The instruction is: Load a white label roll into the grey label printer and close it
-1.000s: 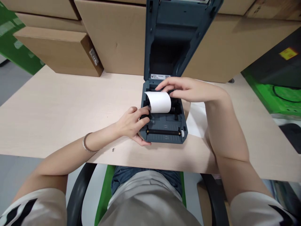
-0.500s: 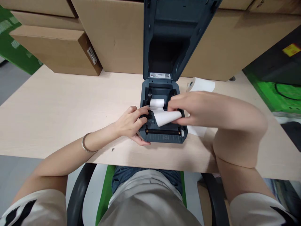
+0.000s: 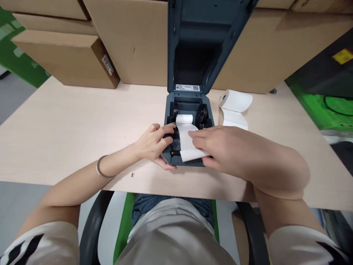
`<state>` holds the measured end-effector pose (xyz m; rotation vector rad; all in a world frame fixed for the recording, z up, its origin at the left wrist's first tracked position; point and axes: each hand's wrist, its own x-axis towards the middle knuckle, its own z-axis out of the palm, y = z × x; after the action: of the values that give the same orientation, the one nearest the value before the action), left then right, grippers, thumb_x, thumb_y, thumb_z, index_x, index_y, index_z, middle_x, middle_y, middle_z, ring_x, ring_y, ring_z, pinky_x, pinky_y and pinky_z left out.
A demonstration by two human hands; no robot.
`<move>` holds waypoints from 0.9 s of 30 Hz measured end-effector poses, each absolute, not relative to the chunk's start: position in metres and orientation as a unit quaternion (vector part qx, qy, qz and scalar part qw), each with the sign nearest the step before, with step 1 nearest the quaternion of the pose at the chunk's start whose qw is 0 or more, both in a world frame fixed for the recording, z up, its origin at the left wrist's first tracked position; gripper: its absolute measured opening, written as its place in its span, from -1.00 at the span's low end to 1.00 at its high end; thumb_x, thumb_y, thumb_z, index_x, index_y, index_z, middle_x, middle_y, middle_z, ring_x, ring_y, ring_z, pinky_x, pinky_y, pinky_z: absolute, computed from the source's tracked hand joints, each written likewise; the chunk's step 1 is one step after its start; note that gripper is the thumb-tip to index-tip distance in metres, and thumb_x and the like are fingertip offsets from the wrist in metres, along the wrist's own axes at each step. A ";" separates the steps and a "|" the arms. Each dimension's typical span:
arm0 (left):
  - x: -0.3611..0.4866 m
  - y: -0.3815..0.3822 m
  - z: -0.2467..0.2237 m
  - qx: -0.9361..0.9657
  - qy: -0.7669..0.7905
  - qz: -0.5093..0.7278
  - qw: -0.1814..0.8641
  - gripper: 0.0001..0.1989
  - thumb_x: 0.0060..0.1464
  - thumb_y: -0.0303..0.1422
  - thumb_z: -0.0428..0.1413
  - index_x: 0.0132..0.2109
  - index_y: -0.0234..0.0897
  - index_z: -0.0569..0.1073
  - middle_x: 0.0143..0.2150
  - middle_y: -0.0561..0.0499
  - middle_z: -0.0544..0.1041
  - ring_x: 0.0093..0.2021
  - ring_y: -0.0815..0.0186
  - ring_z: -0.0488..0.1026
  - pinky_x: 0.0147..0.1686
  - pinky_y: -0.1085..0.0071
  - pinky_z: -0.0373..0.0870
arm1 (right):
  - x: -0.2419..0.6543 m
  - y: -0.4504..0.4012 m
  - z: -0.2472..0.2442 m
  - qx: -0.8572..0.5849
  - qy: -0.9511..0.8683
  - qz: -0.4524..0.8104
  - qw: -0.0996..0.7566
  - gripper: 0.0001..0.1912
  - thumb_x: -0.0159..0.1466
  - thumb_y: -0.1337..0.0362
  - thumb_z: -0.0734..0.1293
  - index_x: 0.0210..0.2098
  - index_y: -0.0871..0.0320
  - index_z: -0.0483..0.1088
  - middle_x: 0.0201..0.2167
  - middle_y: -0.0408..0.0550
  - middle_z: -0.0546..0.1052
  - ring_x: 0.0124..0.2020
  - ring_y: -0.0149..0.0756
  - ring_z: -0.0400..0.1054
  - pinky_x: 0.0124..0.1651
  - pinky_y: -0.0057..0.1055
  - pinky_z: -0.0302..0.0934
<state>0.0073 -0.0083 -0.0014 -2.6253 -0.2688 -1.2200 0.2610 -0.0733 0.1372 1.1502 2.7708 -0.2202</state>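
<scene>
A dark blue-grey label printer [image 3: 190, 106] lies in front of me with its lid [image 3: 204, 33] raised upright. Inside sits a small white paper roll [image 3: 184, 119], and from it a strip of paper [image 3: 185, 138] runs toward the front, covering much of the black roller. My left hand [image 3: 156, 145] grips the printer's left side, fingertips over the inner edge and thumb low at the front corner. Closed on the strip's right side, my right hand [image 3: 217, 147] holds its loose end above the front edge and hides the printer's front right corner.
A larger white label roll [image 3: 236, 101], partly unwound, lies right of the printer. Cardboard boxes [image 3: 135, 48] line the back of the light wooden table [image 3: 68, 136], with a smaller carton [image 3: 66, 59] at the left. A dark object with a yellow label [image 3: 343, 56] stands at far right.
My right hand has moved toward me, drawing the paper strip forward over the roller and flatter. The unwound part of the larger roll is now more visible. My left hand stays in place.
</scene>
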 end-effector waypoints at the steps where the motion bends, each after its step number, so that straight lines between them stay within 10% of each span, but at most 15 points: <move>1: 0.007 -0.009 -0.001 -0.898 -0.093 -0.415 0.117 -0.21 0.12 0.45 0.02 0.02 -0.20 0.29 -0.09 -0.13 0.56 0.06 -0.02 0.66 -0.22 0.17 0.20 | 0.259 -0.073 0.139 0.377 0.918 -0.075 0.100 -0.84 0.29 0.44 0.31 -0.23 0.14 0.53 -0.05 0.07 0.67 -0.12 -0.09 0.58 -0.02 -0.19 0.41; 6: 0.008 -0.009 0.000 -0.902 -0.096 -0.405 0.111 -0.23 0.14 0.44 0.00 0.03 -0.18 0.28 -0.08 -0.12 0.57 0.06 -0.02 0.66 -0.20 0.18 0.20 | 0.249 -0.076 0.146 0.395 0.907 -0.099 0.107 -0.60 0.36 0.28 0.37 0.17 0.22 0.50 -0.02 0.10 0.67 -0.08 0.00 0.61 -0.10 -0.15 0.45; 15: 0.001 -0.006 -0.010 -0.910 -0.110 -0.390 0.083 -0.22 0.04 0.45 0.08 0.04 -0.12 0.30 -0.02 -0.14 0.60 0.12 -0.07 0.63 -0.15 0.15 0.24 | 0.236 -0.097 0.136 0.349 0.925 0.009 0.149 -0.45 0.44 0.33 0.25 0.34 0.52 0.43 0.31 0.45 0.49 0.31 0.18 0.48 0.37 0.01 0.39; 27: 0.008 -0.006 -0.005 -0.908 -0.084 -0.404 0.075 -0.24 0.08 0.43 0.09 0.00 -0.17 0.35 -0.09 -0.13 0.60 0.11 -0.10 0.69 -0.19 0.16 0.33 | 0.245 -0.137 0.116 0.285 0.936 0.206 0.010 -0.46 0.33 0.55 0.11 0.13 0.55 0.59 0.07 0.49 0.62 0.04 0.11 0.66 0.07 -0.13 0.62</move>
<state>0.0077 -0.0055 -0.0048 -2.7220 -0.2515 -1.2130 0.2454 -0.1370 0.1162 0.8896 2.9219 0.6435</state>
